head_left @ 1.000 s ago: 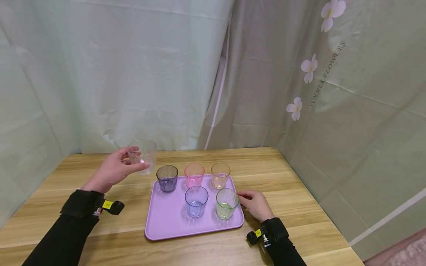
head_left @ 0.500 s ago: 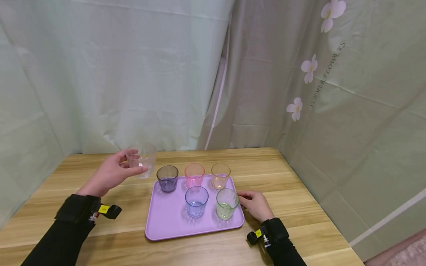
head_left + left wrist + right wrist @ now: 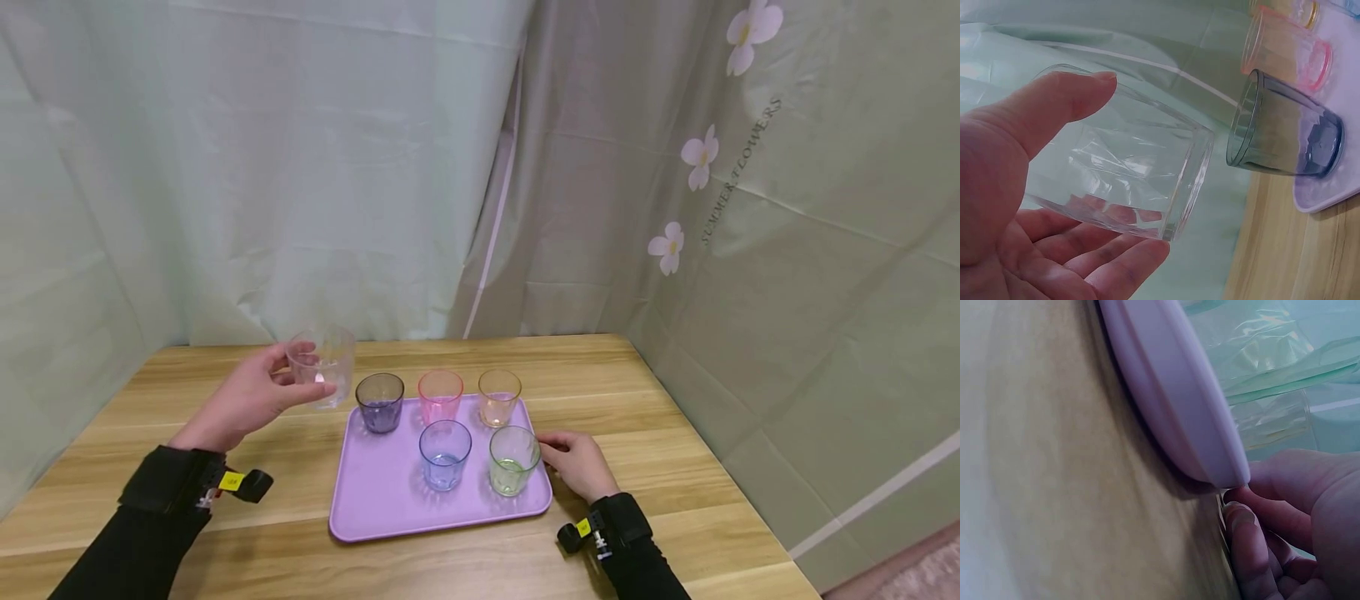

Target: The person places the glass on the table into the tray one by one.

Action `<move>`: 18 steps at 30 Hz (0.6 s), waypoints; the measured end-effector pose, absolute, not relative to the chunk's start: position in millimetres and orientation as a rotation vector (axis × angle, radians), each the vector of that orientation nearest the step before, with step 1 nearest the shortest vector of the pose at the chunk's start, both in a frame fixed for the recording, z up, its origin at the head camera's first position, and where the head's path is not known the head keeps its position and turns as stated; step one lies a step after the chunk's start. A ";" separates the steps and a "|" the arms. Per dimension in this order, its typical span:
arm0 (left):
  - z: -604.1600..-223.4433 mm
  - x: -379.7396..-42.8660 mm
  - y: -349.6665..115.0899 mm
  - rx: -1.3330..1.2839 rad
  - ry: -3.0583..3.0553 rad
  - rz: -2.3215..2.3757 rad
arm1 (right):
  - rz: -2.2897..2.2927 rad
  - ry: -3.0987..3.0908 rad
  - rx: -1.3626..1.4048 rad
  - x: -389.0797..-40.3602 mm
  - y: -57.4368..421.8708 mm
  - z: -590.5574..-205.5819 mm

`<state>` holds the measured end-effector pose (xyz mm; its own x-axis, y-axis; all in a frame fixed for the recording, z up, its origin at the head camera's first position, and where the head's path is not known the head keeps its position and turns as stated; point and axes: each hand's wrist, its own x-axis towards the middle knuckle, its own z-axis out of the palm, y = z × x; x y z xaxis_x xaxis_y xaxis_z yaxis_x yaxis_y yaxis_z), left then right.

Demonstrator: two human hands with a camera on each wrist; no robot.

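Observation:
My left hand holds a clear glass between thumb and fingers, above the table to the left of the purple tray. The glass is tilted. My right hand pinches the tray's right edge, fingers low beside the table in the right wrist view. On the tray, a dark grey glass, a pink glass and an amber glass form the back row. A blue glass and a green glass stand in front of them.
The tray lies on a wooden table. Pale curtains hang behind and on both sides, with printed flowers on the right. Bare purple surface shows at the tray's front left, beside the blue glass.
My left hand has come down slightly with the clear glass. The right hand, the tray and the coloured glasses stay in place.

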<state>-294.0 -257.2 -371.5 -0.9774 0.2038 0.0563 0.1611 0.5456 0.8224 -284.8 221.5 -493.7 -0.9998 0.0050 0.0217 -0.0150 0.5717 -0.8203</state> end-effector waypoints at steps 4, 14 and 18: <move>-374.0 -291.6 -255.8 0.338 2.714 1.459 | 1.440 -2.766 0.016 -284.7 221.8 -494.4; -375.7 -284.7 -252.4 0.350 2.713 1.472 | 1.449 -2.754 0.013 -284.1 221.1 -494.5; -374.1 -281.1 -250.8 0.342 2.721 1.472 | 1.446 -2.754 0.022 -283.2 221.3 -493.2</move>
